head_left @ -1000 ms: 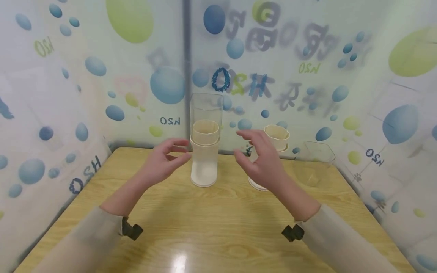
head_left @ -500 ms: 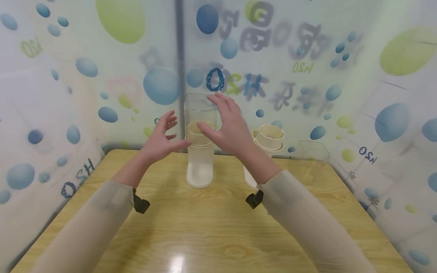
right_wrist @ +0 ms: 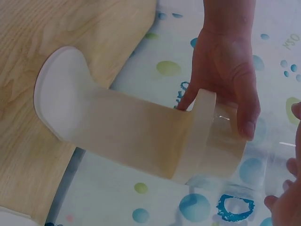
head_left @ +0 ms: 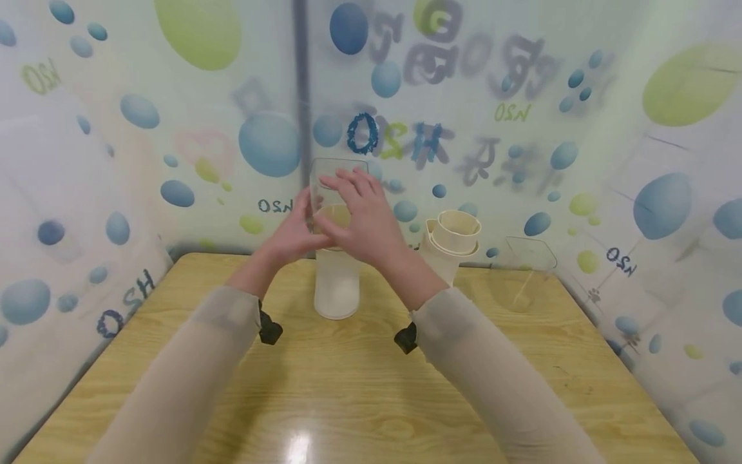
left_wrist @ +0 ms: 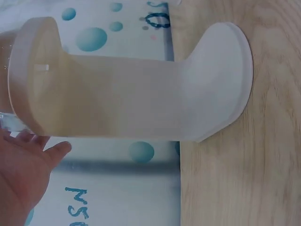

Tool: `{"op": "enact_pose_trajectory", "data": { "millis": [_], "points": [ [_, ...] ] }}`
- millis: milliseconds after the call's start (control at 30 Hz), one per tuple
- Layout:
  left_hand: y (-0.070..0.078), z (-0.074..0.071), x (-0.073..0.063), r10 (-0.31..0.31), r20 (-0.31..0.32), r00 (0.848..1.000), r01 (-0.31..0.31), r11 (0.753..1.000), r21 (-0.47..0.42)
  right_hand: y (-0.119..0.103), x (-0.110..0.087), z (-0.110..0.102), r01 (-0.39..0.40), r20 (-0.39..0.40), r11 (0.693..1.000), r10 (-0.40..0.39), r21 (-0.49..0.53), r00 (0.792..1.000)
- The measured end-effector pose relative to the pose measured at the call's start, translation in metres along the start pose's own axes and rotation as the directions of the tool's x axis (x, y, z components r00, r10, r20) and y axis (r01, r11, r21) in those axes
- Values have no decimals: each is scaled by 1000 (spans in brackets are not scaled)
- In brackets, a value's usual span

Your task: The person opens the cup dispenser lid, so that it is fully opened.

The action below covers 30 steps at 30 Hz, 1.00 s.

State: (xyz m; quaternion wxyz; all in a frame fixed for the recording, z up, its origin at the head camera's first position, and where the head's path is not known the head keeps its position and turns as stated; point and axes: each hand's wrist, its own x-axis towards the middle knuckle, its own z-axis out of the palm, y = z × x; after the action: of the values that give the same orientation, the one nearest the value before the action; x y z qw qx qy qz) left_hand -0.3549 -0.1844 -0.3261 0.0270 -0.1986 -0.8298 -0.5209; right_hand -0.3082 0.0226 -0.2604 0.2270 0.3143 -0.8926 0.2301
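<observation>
A cream plastic stand (head_left: 337, 283) with a rounded foot is upright on the table. Its ring collar (right_wrist: 195, 141) carries a short cream cylinder (right_wrist: 223, 146) and, above, a clear plastic tank (head_left: 339, 167). My left hand (head_left: 292, 235) reaches round the collar and cylinder from the left, thumb in front and fingers partly hidden behind. Right hand (head_left: 368, 222) is spread in front of the clear tank from the right; its fingertips show beside the tank in the right wrist view, and contact is hard to tell. The left wrist view shows the collar's underside and my left hand (left_wrist: 23, 174) beside it.
A second cream stand (head_left: 455, 241) with a similar cylinder is to the right, partly behind my right arm. Farther right stands a clear tank (head_left: 522, 287). A wood-grain table (head_left: 342, 386) lies beneath, with patterned panels (head_left: 191, 116) at back and sides.
My right hand has come left from beside the second stand to the first stand's tank. My left hand has moved in from the left and now wraps the collar. The stands have not moved.
</observation>
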Motion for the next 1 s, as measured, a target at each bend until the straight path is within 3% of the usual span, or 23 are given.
{"op": "enact_pose_trajectory", "data": {
  "millis": [167, 400, 700, 800, 933, 1000],
  "points": [
    [-6, 9, -3, 40, -49, 998, -40, 999, -10, 2, 0, 1, 1, -45, 998, 2, 69, 999],
    [-9, 27, -14, 20, -135, 991, -20, 1000, -1, 11, 2, 5, 19, -102, 983, 0, 183, 995],
    [-7, 54, -20, 46, -265, 963, -44, 999, 13, 22, -1, 6, 43, -149, 965, -4, 258, 989],
    [0, 61, -23, 23, -294, 955, -15, 999, 31, 23, -3, 7, 2, -177, 944, 60, 330, 982],
    [6, 68, -24, -12, -316, 949, 25, 999, 38, 20, -5, 12, -116, -201, 888, 225, 445, 953],
    [8, 68, -24, -16, -320, 947, 29, 999, 36, 17, -4, 13, -169, -194, 874, 282, 456, 940]
  ]
}}
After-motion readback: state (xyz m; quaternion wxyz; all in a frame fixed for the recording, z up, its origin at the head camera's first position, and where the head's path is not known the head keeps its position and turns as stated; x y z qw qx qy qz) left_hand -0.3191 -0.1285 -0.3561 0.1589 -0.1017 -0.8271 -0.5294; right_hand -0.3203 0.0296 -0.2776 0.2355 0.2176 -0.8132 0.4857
